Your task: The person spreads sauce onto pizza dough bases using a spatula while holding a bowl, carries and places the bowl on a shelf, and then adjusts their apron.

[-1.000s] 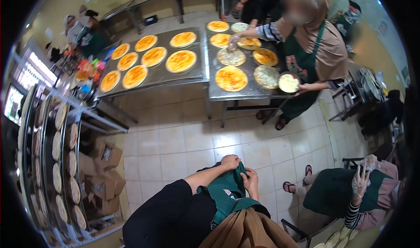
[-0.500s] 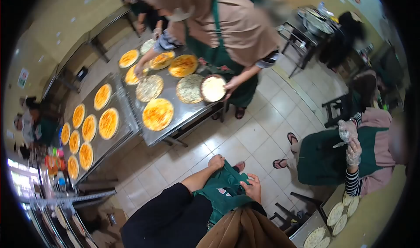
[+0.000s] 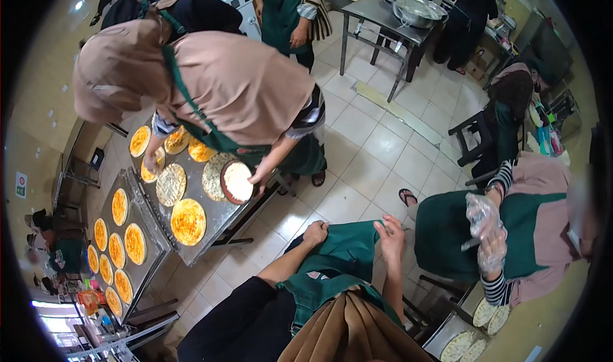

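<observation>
A green apron (image 3: 348, 250) is spread out in front of my body. My left hand (image 3: 315, 233) is closed on its upper left edge. At its upper right corner is my right hand (image 3: 391, 236), with the thumb and fingers pinched on the cloth's edge. The apron hangs stretched between both hands, above the tiled floor. A brown head covering (image 3: 345, 327) hangs down over the apron's lower part.
A co-worker at a metal table (image 3: 191, 250) holds a bowl (image 3: 237, 182) near round flatbreads (image 3: 188, 222). At right sits a gloved person in a green apron (image 3: 447, 234). A dark table (image 3: 377, 12) with a covered pot (image 3: 415, 10) stands behind.
The view has swung to the right. My right hand has moved out and up, and the apron's cloth is spread wider. The gloved person's hands have shifted.
</observation>
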`<state>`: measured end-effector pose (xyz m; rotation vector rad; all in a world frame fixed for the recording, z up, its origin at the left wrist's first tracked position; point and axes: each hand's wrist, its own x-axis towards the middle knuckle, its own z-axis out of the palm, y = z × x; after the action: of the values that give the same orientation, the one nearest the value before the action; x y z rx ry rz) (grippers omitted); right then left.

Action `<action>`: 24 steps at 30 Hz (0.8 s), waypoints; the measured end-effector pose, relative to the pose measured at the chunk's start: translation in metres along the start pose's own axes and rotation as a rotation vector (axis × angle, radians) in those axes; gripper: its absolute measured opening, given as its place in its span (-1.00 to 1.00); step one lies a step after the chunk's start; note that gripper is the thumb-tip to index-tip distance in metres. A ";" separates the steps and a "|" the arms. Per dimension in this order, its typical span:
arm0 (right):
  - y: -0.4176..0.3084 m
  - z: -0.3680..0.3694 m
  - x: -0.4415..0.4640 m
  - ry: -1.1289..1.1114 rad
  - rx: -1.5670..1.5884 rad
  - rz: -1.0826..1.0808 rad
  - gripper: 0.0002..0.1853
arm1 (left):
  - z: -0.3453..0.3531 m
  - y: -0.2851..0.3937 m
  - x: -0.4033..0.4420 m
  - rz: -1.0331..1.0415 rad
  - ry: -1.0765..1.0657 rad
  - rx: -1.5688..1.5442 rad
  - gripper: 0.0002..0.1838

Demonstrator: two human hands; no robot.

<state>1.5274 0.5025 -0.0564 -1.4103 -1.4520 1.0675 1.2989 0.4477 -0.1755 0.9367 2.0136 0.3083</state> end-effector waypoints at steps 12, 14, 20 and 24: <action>0.064 0.077 0.250 -0.171 0.020 0.118 -0.79 | -0.058 0.117 0.143 0.227 -0.051 -0.040 -0.66; 0.060 0.102 0.277 -0.415 -0.105 0.008 -0.71 | -0.083 0.155 0.145 0.292 -0.022 -0.049 -0.72; 0.090 0.161 0.305 -0.995 -0.463 -0.321 -0.73 | -0.124 0.191 0.180 0.385 -0.133 -0.055 -0.75; 0.086 0.168 0.360 -1.169 -0.353 -0.215 -0.79 | -0.148 0.194 0.201 0.353 -0.183 -0.019 -0.70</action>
<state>1.3821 0.8590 -0.1881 -0.7507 -2.6368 1.6518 1.2099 0.7434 -0.1086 1.2619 1.6728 0.4169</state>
